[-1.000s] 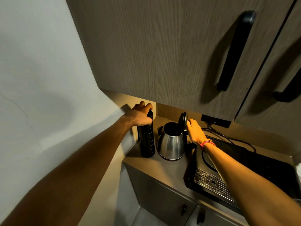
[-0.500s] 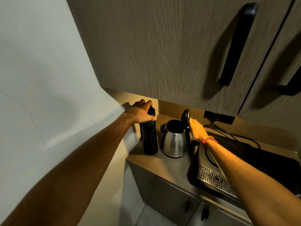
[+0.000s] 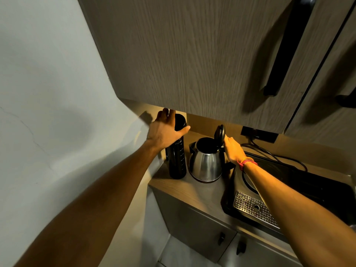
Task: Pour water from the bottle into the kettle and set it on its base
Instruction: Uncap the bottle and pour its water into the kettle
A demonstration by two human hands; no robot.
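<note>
A tall black bottle [image 3: 177, 160] stands upright on the wooden counter [image 3: 194, 191], close to the left wall. My left hand [image 3: 165, 130] wraps around its top, thumb on the right side. Right beside it sits a steel kettle [image 3: 206, 164] with its black lid [image 3: 220, 134] standing open. My right hand [image 3: 232, 150] is at the kettle's black handle, fingers touching the back of the lid. The kettle's underside rests on a dark ring; whether that is its base is unclear.
A black induction hob [image 3: 308, 185] with a perforated metal grille [image 3: 254, 211] lies right of the kettle, cables [image 3: 279, 157] behind it. An overhead cabinet [image 3: 192, 54] with black handles hangs low above the counter. Cabinet doors [image 3: 192, 228] sit below.
My left hand has shifted a little on the bottle top, thumb now spread to the right. The head camera moved closer. Kettle, lid and right hand stay as before.
</note>
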